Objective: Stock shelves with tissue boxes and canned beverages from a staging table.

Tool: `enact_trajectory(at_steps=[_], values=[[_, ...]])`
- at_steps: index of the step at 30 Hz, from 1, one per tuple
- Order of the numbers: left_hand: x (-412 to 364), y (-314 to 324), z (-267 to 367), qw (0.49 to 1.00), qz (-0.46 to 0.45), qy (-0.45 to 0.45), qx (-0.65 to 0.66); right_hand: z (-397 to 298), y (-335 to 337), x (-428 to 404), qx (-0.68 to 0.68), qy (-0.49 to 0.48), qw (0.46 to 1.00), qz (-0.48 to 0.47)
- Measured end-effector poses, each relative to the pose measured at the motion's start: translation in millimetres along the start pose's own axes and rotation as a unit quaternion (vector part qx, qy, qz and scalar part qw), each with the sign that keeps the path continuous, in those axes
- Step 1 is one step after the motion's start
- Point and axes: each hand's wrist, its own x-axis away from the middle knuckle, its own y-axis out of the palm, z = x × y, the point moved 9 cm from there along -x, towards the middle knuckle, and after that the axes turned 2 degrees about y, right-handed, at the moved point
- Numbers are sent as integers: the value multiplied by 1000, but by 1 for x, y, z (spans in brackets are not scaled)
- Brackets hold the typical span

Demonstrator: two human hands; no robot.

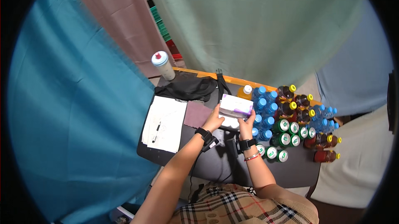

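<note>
My left hand [213, 120] grips the left side of a white cardboard box [236, 105] with a purple pattern. On the box's right side is my right hand [246, 125], its thumb near the front edge. Another white object [229, 122] shows just below the box, partly hidden, and I cannot tell what it is. Left of my left hand lies a mauve cloth [196, 114]. Several water bottles [266, 121] with blue caps stand close to my right hand.
Green drink cans [283, 139] and dark drink bottles [286, 109] with yellow caps crowd the right side of the table [290, 174]. An orange drink bottle [244, 92], a black bag [190, 89], a lidded cup [164, 66], papers [171, 114] and a pen [156, 132] also stand or lie there. Curtains [78, 124] surround it.
</note>
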Motion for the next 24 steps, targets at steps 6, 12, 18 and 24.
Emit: enact_trajectory(at_steps=[6,12,18,24], values=[[35,-25,15,997,58,30,-51,-14,5,23,-37,-33,998,-46],[162,-102,39,977,211,41,-14,-51,71,103,-84,33,975,-206],[346,-164,70,918,394,33,-17,-79,160,234,-80,-8,910,-406],[569,-169,106,761,634,68,-119,-128,209,447,-110,2,759,-641]])
